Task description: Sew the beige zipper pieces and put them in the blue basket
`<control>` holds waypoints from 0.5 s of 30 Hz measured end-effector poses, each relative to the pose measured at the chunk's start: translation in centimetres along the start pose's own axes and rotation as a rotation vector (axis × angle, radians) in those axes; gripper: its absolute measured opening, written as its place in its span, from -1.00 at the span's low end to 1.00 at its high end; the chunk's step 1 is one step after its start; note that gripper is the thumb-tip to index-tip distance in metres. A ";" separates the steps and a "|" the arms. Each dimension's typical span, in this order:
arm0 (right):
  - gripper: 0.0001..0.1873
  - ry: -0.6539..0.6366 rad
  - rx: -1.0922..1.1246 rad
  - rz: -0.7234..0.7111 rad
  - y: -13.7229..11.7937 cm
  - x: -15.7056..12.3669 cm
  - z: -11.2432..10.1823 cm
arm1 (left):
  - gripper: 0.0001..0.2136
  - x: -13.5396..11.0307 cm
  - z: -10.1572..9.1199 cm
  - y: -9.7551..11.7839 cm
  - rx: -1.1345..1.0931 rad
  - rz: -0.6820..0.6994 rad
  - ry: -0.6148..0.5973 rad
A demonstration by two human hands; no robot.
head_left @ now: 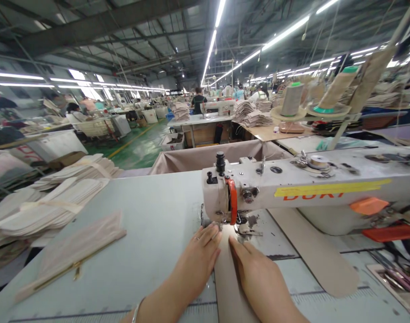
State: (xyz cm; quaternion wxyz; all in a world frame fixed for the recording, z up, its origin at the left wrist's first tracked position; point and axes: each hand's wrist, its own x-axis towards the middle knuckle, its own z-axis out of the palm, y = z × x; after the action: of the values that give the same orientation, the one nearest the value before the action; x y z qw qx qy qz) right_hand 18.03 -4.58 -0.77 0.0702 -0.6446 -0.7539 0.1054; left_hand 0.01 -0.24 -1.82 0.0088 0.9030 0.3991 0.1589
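A long beige strip of material runs under the needle area of a white sewing machine with an orange guard. My left hand lies flat on the strip's left edge, fingers stretched out close to the presser foot. Along the right edge rests my right hand, its fingers extended towards the needle. Neither hand grips anything. Another beige piece with a rounded end lies under the machine's arm. On the table's left sits a beige fabric piece with a zipper.
Tied stacks of beige cut pieces stand at the left edge of the white table. Thread cones are at the back right. A tray with tools sits at the right. Behind the machine hangs a fabric-lined trough. Other people work farther back.
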 end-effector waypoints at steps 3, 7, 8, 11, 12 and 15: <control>-0.40 0.011 -0.022 -0.020 0.1 0.0 0.3 | -0.66 0.1 -0.3 0.7 -0.014 -0.025 -0.006; -0.45 0.067 -0.078 -0.088 1.4 0.1 1.9 | -0.66 -1.3 -2.4 -0.8 -0.125 -0.023 -0.067; -0.47 0.108 -0.090 -0.116 2.0 0.2 2.5 | -0.67 -2.2 -3.3 -2.0 -0.120 -0.083 -0.066; -0.53 0.282 -0.093 -0.242 3.7 0.6 4.3 | -0.67 -6.4 -6.6 -7.7 0.115 -0.473 0.012; -0.54 0.333 -0.087 -0.284 4.1 0.7 4.8 | -0.65 -8.1 -7.8 -9.8 0.181 -0.572 0.028; -0.54 0.417 -0.096 -0.339 4.9 0.8 5.7 | -0.64 -12.1 -10.4 -14.7 0.237 -0.702 0.010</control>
State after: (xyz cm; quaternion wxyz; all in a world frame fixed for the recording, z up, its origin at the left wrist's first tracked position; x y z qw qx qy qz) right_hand 21.22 -3.41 -7.48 0.2098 -0.5197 -0.8244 -0.0786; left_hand -21.27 -0.11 2.60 -0.0440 0.7050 0.7003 0.1032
